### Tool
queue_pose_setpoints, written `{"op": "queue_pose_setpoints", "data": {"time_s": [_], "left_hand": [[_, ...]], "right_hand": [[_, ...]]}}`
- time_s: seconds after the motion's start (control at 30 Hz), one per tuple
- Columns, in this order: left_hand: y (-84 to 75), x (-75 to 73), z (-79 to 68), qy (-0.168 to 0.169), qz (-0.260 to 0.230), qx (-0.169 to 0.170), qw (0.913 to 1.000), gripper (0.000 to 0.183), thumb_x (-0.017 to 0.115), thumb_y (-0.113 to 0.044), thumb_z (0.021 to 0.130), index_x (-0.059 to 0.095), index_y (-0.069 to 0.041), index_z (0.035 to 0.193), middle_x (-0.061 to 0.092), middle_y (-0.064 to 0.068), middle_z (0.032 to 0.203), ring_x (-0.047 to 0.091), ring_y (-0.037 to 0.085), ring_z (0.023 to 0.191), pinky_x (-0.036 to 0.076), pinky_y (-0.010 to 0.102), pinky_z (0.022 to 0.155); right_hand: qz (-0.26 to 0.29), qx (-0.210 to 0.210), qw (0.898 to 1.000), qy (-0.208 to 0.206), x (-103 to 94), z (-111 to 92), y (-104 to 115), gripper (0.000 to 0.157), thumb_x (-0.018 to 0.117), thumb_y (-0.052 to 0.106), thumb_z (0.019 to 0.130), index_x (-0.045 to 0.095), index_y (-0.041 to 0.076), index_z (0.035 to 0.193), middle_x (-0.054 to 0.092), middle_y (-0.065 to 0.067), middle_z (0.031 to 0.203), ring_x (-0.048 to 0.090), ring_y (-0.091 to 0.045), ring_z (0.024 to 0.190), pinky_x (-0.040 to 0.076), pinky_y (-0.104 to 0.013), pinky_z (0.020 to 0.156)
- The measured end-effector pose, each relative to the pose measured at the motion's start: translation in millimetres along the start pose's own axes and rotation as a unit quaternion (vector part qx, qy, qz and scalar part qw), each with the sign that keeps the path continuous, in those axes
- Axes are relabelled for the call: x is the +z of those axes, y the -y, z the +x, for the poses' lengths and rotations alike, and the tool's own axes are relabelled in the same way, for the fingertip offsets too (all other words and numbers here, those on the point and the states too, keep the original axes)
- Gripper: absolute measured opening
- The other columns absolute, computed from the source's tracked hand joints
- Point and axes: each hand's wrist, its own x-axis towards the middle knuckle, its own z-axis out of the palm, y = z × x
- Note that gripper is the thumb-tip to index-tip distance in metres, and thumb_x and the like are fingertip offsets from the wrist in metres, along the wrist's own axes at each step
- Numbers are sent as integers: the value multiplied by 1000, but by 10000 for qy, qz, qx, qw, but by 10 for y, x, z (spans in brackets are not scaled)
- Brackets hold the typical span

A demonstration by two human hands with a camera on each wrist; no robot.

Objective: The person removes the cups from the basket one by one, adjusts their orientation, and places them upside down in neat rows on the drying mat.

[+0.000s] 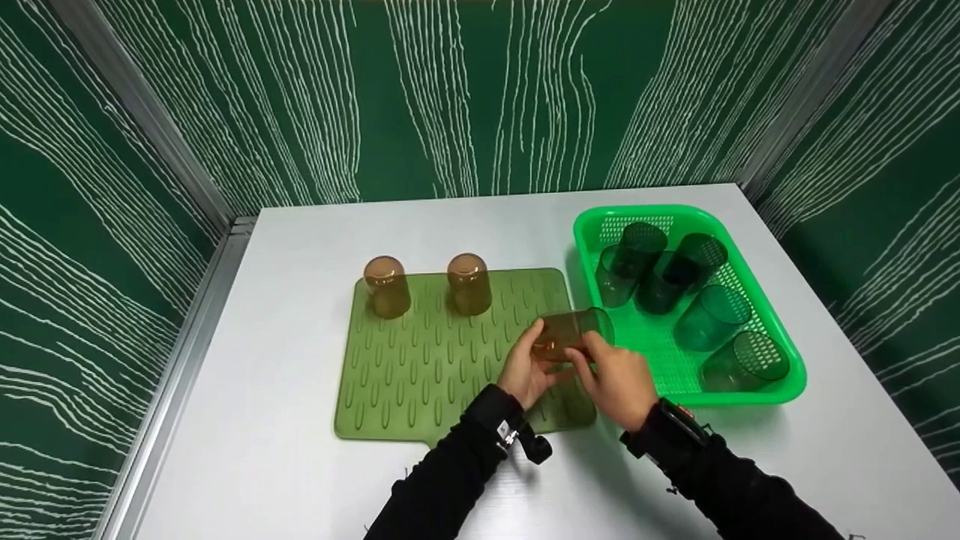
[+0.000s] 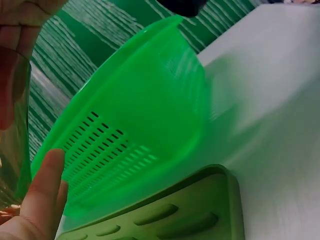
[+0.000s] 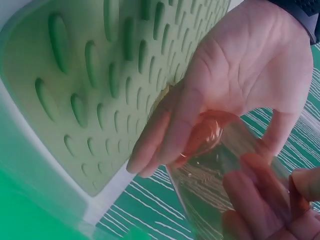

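Note:
An amber drinking glass [image 1: 564,334] lies on its side in the air above the right part of the green drying mat [image 1: 420,375]. My left hand [image 1: 525,375] holds its closed base, thumb on one side and fingers on the other, as the right wrist view shows. Nearer the rim, my right hand [image 1: 619,379] grips the wall between thumb and fingers; those fingertips [image 3: 250,195] show at the glass [image 3: 205,175]. Two more amber glasses, one at the mat's back left corner [image 1: 388,289] and one at its back middle [image 1: 469,285], stand upside down.
To the right of the mat is a bright green plastic basket [image 1: 791,375] with several dark, teal and greyish glasses [image 1: 712,319] in it. Both sit on a white table [image 1: 247,420]. Green walls with white lines [image 1: 480,97] rise behind and at the sides.

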Motion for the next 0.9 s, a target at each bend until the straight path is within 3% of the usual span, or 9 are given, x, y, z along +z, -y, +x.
{"op": "queue_pose_setpoints", "data": {"time_s": [0.23,0.47,0.63,0.77,0.9], "left_hand": [[-44,-79,-29,92,51,273,9996,31,52,-33,101,47,-8,118,67,-2,88,66,10,73,55,27,70],[-118,-165,-2,-185,420,-167,9988,32,47,-26,103,44,-7,128,62,2,95,65,13,73,56,30,72],[-171,-214,-2,-260,704,-255,9969,32,46,-24,104,42,-6,130,59,5,101,62,15,79,55,30,73],[-226,-249,-33,-290,1023,-288,9939,37,45,-24,104,41,-6,135,56,4,103,59,15,82,54,31,75],[-300,-281,-37,-273,1701,-232,9848,46,46,-25,104,35,-5,144,52,13,124,57,18,90,54,39,85]], "right_hand": [[114,178,9996,189,139,-69,32,18,70,13,91,54,5,88,59,-8,58,52,-18,46,38,-30,43],[550,360,9971,388,229,-160,51,15,68,10,91,56,4,97,70,-13,73,64,-22,56,46,-31,48],[1045,590,9908,618,262,-173,78,14,67,7,92,56,4,99,74,-16,86,71,-27,71,53,-32,55],[1242,709,9864,811,282,-187,82,12,67,4,91,55,6,95,74,-16,88,71,-24,71,50,-26,54],[1320,772,9829,1025,282,-227,47,11,66,4,92,57,7,97,74,-13,89,62,-16,62,42,-24,52]]}}
